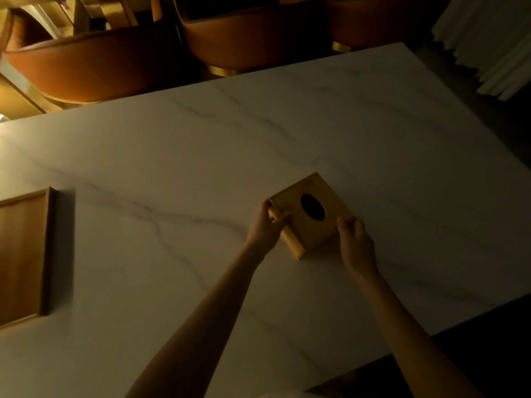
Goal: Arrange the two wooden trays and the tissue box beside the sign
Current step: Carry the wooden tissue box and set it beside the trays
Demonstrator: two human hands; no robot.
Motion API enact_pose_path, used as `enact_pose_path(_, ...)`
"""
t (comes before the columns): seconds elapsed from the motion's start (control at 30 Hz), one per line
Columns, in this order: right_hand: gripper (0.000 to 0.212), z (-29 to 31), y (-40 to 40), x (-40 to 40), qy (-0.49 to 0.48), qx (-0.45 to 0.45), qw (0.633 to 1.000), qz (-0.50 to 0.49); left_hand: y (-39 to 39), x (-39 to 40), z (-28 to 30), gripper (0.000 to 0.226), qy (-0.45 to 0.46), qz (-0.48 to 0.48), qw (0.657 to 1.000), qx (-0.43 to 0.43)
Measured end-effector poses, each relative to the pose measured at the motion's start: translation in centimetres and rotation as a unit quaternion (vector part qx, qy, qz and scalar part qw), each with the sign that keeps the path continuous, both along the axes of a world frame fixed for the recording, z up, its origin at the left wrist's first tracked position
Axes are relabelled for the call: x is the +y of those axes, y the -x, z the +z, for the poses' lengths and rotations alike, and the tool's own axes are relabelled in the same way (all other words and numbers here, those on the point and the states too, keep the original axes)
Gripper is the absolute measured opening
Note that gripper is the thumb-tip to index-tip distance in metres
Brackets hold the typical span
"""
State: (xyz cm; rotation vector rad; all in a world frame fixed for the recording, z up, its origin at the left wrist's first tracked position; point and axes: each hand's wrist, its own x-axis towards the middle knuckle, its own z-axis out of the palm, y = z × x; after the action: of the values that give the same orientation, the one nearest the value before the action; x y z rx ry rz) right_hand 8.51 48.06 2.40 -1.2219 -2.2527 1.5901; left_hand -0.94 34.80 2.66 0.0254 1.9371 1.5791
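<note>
Wooden tissue box [311, 215] sits right of centre on marble counter [201, 145]. Left hand [265, 225] and right hand [356, 244] each grasp one side. Step: placing box. One tray [24, 254] far left. Sign unseen; next move calls for locating it.

Nothing legible here. The tissue box [311, 215] shows plain wood and a dark oval opening on top, no lettering or brand to be made out in this dim light. The wooden tray [27, 258] at the left edge is bare wood too. The marble surface [258, 133] carries only grey veining. No numbers, no labels anywhere.
</note>
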Motion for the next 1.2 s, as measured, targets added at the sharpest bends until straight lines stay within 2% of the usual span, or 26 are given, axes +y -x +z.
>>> enact_pose_path(0.23,0.024,0.7,0.4,-0.8,-0.023,0.008,0.999,0.024,0.0,-0.8,0.2,0.038,0.013,0.032,0.998,0.045)
enact_pose_path(0.5,0.023,3.3,2.7,-3.8,-0.053,0.036,0.993,0.094,1.3,-5.2,2.3,0.040,0.031,0.068,0.992,0.100)
enact_pose_path(0.7,0.027,4.8,5.1,-9.6,-0.081,0.053,0.985,0.145,1.9,-12.4,4.6,0.040,0.005,0.115,0.985,0.128)
enact_pose_path(0.97,0.029,7.6,6.5,-21.7,-0.095,0.096,0.969,0.207,1.7,-25.6,6.5,0.048,0.050,0.169,0.972,0.158)
enact_pose_path(1.2,0.041,6.5,7.5,-34.4,-0.067,0.128,0.945,0.295,-0.2,-39.0,7.5,0.039,0.109,0.217,0.950,0.196)
